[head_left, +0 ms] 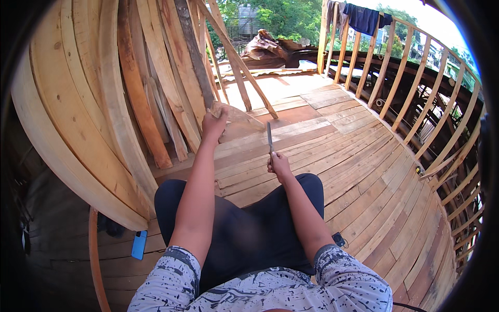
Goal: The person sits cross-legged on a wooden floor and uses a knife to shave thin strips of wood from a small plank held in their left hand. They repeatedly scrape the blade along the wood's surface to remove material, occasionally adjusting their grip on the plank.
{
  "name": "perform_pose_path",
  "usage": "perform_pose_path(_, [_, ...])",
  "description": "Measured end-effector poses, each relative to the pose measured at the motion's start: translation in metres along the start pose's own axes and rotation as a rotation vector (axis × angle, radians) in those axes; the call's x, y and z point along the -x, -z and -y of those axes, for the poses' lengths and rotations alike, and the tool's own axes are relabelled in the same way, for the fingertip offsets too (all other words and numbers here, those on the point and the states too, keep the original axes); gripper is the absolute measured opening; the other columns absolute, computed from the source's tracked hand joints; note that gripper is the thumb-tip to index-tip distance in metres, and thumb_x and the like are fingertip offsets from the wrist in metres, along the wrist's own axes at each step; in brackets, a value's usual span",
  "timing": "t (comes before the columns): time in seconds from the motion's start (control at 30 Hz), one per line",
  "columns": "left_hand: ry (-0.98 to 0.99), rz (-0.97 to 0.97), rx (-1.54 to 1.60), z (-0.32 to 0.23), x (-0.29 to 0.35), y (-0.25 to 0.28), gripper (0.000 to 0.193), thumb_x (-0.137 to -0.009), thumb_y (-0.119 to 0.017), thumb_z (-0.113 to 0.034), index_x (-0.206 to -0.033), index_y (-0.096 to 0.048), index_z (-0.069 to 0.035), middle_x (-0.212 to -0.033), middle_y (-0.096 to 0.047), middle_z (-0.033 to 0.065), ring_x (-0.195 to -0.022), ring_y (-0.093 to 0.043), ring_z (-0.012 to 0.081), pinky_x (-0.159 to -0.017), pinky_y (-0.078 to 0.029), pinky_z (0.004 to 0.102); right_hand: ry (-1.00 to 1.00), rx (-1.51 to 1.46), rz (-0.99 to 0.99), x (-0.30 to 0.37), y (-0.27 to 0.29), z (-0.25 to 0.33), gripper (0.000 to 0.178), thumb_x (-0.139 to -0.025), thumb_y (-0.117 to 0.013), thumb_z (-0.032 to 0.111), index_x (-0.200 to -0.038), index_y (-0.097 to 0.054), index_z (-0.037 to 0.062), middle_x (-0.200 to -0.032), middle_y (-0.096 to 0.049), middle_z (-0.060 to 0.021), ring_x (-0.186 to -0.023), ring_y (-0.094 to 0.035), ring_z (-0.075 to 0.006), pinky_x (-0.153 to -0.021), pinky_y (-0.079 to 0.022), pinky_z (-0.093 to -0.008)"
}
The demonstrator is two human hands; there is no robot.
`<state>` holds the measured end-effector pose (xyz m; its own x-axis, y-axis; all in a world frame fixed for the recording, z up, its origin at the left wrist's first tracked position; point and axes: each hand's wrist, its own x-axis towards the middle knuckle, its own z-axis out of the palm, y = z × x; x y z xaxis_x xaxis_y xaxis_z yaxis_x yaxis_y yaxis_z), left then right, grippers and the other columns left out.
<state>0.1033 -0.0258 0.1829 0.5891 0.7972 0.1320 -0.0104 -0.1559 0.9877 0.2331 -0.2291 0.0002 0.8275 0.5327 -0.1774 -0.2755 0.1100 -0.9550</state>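
while the left hand (pixel 213 124) grasps a tapered piece (pixel 240 119), the right hand (pixel 280 165) clasps a narrow tool (pixel 270 137) inside the floor's (pixel 358 182) right edge; work seems unfinished.

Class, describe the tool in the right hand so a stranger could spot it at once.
On the plank floor, find the person's right knee. Beside it, the right hand grips the tool, which points away from the body. It is slim, straight and grey, unlike the broader, brown piece of wood to its left.
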Motion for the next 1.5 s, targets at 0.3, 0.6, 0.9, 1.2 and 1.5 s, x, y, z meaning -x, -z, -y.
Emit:
perform_pose_path(0.3, [-0.458, 0.062, 0.621, 0.078, -0.045, 0.01, 0.013, -0.093, -0.067, -0.016, -0.094, -0.064, -0.003, -0.095, -0.067, 0.0071, -0.099, -0.064, 0.0193, -0.096, -0.047, 0.0361, 0.068, 0.238, 0.103, -0.074, -0.088, 0.054, 0.018, -0.101, -0.056, 0.021, -0.107, -0.051, 0.0056, -0.078, -0.055, -0.0034, -0.057, -0.051, -0.0095, -0.045, -0.04, -0.0272])
perform_pose_path(0.6, [-0.671, 0.035, 0.851, 0.124, -0.046, 0.006, 0.028, -0.084, -0.068, -0.022, -0.099, -0.056, -0.003, -0.082, -0.058, 0.0056, -0.079, -0.054, 0.0156, -0.083, -0.047, 0.0398, 0.255, 0.611, 0.117, -0.098, -0.098, -0.021, 0.047, -0.106, -0.04, 0.039, -0.088, -0.062, 0.0025, -0.076, -0.065, -0.0148, -0.069, -0.063, -0.0354, -0.069, -0.047, -0.0476])
perform_pose_path(0.9, [-0.771, 0.293, 0.69, 0.121, -0.062, 0.017, 0.032, -0.086, -0.072, -0.032, -0.089, -0.05, -0.009, -0.076, -0.056, 0.0021, -0.077, -0.054, 0.0151, -0.075, -0.048, 0.0354, 0.433, 0.744, 0.094, -0.085, -0.117, 0.008, 0.046, -0.107, -0.04, 0.036, -0.083, -0.052, -0.0006, -0.064, -0.048, -0.0167, -0.059, -0.048, -0.0321, -0.06, -0.041, -0.0426])
perform_pose_path(1.2, [-0.79, 0.256, 0.587, 0.117, -0.054, 0.014, 0.03, -0.086, -0.072, -0.029, -0.085, -0.05, -0.01, -0.071, -0.054, 0.0008, -0.07, -0.056, 0.0139, -0.065, -0.048, 0.0308, 0.38, 0.645, 0.345, -0.062, -0.114, 0.027, 0.041, -0.105, -0.045, 0.032, -0.081, -0.051, -0.001, -0.063, -0.047, -0.0182, -0.058, -0.048, -0.0293, -0.058, -0.04, -0.0409])
perform_pose_path(1.5, [-0.762, 0.27, 0.61, 0.119, -0.053, 0.019, 0.025, -0.084, -0.07, -0.023, -0.083, -0.049, -0.011, -0.071, -0.055, 0.0018, -0.068, -0.054, 0.015, -0.065, -0.045, 0.0312, 0.588, 0.823, 0.156, -0.098, -0.099, -0.005, 0.047, -0.104, -0.046, 0.037, -0.074, -0.053, 0.0007, -0.058, -0.049, -0.0203, -0.057, -0.053, -0.0427, -0.053, -0.039, -0.0458])
